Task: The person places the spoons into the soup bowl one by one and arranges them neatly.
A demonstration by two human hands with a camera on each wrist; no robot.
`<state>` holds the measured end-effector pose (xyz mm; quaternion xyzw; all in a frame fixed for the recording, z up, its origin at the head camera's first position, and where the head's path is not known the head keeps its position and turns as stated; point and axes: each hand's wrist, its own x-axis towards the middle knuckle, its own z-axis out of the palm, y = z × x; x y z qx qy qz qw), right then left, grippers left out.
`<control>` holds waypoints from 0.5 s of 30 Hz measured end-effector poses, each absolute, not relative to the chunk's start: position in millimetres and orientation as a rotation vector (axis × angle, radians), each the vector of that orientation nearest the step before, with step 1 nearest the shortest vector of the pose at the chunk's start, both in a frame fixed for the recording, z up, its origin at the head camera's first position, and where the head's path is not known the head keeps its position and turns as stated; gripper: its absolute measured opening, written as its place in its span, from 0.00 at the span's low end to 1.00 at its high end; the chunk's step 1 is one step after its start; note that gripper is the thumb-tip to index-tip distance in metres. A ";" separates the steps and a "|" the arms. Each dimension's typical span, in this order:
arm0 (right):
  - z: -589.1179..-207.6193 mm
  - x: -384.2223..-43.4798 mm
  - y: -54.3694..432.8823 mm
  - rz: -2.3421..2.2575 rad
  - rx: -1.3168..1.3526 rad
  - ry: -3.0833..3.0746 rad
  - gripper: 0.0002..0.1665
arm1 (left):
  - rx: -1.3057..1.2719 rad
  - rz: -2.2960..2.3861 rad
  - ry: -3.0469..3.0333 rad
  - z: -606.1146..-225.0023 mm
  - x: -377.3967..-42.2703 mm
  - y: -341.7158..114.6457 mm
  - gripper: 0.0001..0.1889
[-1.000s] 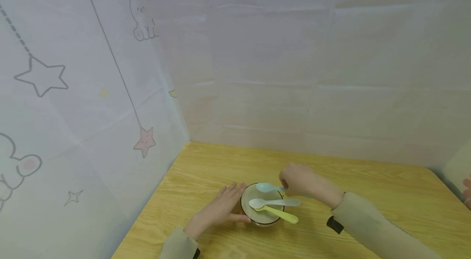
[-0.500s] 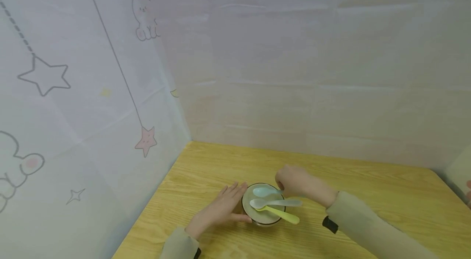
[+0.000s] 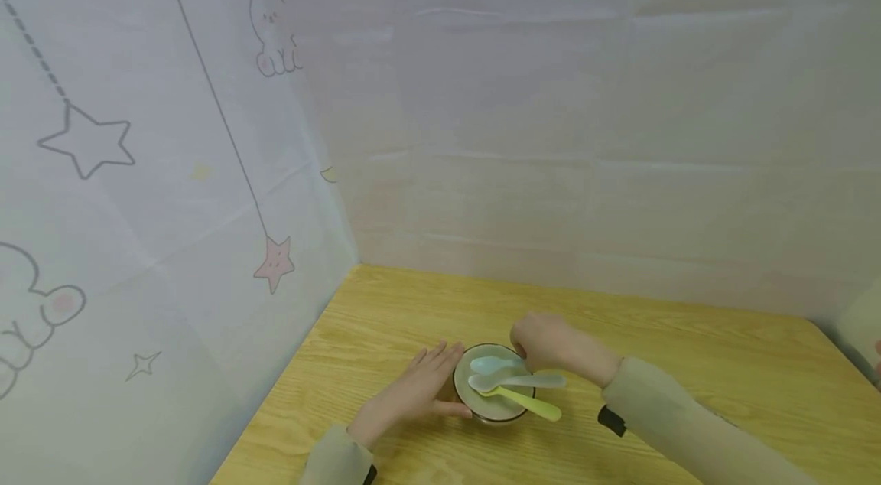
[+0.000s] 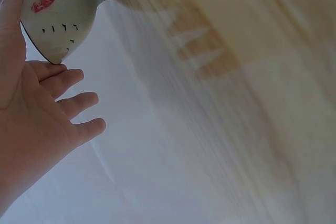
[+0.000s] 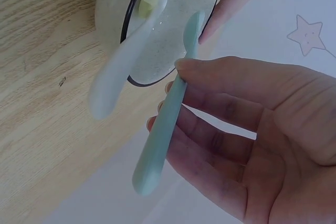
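Note:
A pale bowl (image 3: 501, 414) with a dark rim stands on the table; painted marks show on its outside in the left wrist view. My left hand (image 3: 416, 387) touches its left side, thumb and fingers spread and fairly straight. With thumb and fingertips my right hand (image 3: 554, 341) pinches a light blue spoon (image 5: 161, 137) by the handle. That spoon's head is over the bowl's inside; whether it touches the bottom I cannot tell. A white spoon (image 3: 544, 380) and a yellow-green spoon (image 3: 540, 404) lean in the bowl, their handles over the right rim.
The wooden table (image 3: 640, 424) extends to both sides of the bowl. White printed sheeting (image 3: 206, 255) covers the wall at the left, and a plain sheet (image 3: 551, 125) hangs behind the table.
My right hand has moved slightly left and down, bringing the light blue spoon lower and closer to the white spoon. My left hand stays against the bowl.

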<state>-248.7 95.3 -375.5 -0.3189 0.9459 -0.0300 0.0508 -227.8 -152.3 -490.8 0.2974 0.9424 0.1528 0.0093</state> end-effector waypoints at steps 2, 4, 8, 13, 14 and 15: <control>-375.4 -248.7 93.6 -0.070 -0.972 2.876 0.19 | 0.930 0.478 2.944 -490.7 -227.3 -152.4 0.53; -375.7 -249.1 92.1 -0.037 -0.975 2.876 0.18 | 0.935 0.485 2.944 -490.3 -227.0 -152.4 0.53; -378.0 -251.5 90.1 0.005 -0.985 2.876 0.17 | 0.944 0.491 2.947 -489.3 -226.7 -152.3 0.53; -379.8 -254.2 88.6 0.028 -0.994 2.882 0.18 | 0.955 0.493 2.952 -490.2 -227.8 -153.1 0.53; -379.8 -254.6 88.4 0.034 -0.997 2.884 0.18 | 0.962 0.498 2.953 -490.5 -227.9 -153.3 0.53; -379.9 -255.0 88.1 0.039 -1.001 2.886 0.18 | 0.966 0.498 2.955 -490.9 -228.1 -153.6 0.53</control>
